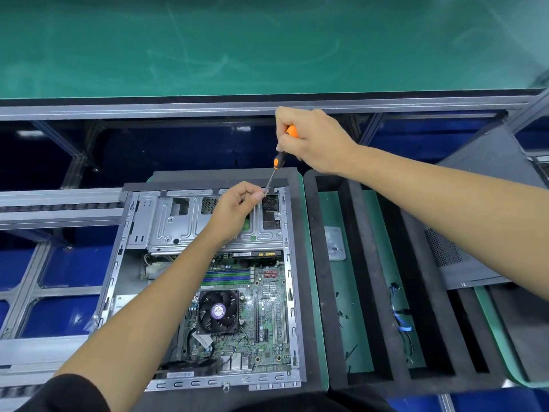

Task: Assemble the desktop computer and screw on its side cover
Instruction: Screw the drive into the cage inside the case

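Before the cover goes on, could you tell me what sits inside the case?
Inside the case: a motherboard, fan and metal drive cage. The left forearm hides part of the board and cage.

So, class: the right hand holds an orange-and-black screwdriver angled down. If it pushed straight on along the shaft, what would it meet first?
The right hand drives the screwdriver toward the left hand's fingers at the computer case's top far corner. Probably a screw pinched there, too small to confirm.

Quick tally: two hands are seen, the left hand and the right hand. One screwdriver is counted, one open computer case, one cooler fan, one side cover, and one black foam tray.
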Available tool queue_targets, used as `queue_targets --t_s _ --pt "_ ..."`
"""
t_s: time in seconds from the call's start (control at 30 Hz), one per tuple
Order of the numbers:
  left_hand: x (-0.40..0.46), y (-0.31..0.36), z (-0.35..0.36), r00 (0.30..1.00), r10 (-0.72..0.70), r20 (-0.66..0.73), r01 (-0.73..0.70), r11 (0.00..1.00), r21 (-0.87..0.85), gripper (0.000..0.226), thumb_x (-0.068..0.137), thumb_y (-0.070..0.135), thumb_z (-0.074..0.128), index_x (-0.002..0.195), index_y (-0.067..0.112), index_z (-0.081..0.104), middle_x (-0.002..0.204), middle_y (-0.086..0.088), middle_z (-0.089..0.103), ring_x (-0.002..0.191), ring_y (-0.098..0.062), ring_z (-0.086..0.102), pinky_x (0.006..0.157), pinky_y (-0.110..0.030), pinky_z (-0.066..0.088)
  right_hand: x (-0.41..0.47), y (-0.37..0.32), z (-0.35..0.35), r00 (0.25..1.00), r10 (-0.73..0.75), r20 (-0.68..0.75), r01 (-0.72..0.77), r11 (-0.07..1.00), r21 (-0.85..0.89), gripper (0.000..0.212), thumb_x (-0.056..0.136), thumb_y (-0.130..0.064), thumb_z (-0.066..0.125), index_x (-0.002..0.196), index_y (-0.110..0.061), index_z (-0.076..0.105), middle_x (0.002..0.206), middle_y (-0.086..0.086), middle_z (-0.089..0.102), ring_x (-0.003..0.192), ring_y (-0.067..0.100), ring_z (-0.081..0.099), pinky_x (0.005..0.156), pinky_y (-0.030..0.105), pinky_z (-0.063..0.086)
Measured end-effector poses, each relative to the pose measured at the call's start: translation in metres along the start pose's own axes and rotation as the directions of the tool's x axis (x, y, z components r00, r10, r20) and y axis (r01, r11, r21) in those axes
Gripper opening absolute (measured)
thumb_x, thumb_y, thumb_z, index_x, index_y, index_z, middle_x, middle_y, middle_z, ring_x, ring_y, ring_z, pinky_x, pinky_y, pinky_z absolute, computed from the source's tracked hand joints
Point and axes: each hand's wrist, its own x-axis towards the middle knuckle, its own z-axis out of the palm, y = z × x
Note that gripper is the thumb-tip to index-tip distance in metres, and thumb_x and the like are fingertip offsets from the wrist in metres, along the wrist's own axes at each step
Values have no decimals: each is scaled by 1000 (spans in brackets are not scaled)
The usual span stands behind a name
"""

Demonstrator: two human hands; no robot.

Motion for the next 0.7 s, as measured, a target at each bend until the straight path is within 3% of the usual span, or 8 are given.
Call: queue_targets --t_s 0.17,0.27,0.37,0.47,0.57,0.7 --pt "0 2 0 1000 -18 -7 18 999 -34 11 101 38 59 96 38 70 81 9 61 76 -1 54 77 -9 45 1 3 1 1000 1 -17 -1 999 37 8 92 -19 50 84 -20 51 68 -18 62 72 2 65 61 29 38" --pt "1 3 -1 998 -58 -20 57 996 -68 15 97 48 59 98 38 70 70 23 56 61 5 48 60 -8 42 1 6 0 1000 -9 -21 11 996 87 8 92 -15 51 84 -18 52 66 -20 62 62 -5 59 55 24 36" --pt "3 2 -5 995 -98 -9 96 986 -136 18 95 50 57 96 38 71 61 18 42 53 -2 32 50 -14 31 0 7 -2 1000 -25 -17 27 989 143 6 92 -13 50 86 -14 52 69 -28 61 61 -6 60 48 10 33" --pt "5 2 -7 994 -109 25 112 970 -217 17 100 39 56 94 33 71 60 14 36 54 -6 26 51 -19 26 1 7 -4 998 -53 -17 54 989 138 5 90 -15 50 86 -15 54 72 -24 62 64 -6 61 51 10 34" --pt "6 3 -7 992 -115 58 125 963 -240 17 105 27 52 99 23 66 59 14 36 53 -5 26 51 -19 26 3 7 -4 997 -76 -11 77 991 107 6 88 -18 50 84 -21 54 73 -24 61 68 -1 60 58 22 36" --pt "7 4 -9 990 -110 89 129 960 -250 17 105 29 53 96 22 66 59 14 37 53 -5 27 51 -17 27 4 8 1 997 -71 10 68 983 169 5 87 -17 50 86 -19 55 73 -27 62 63 -1 59 53 10 35"
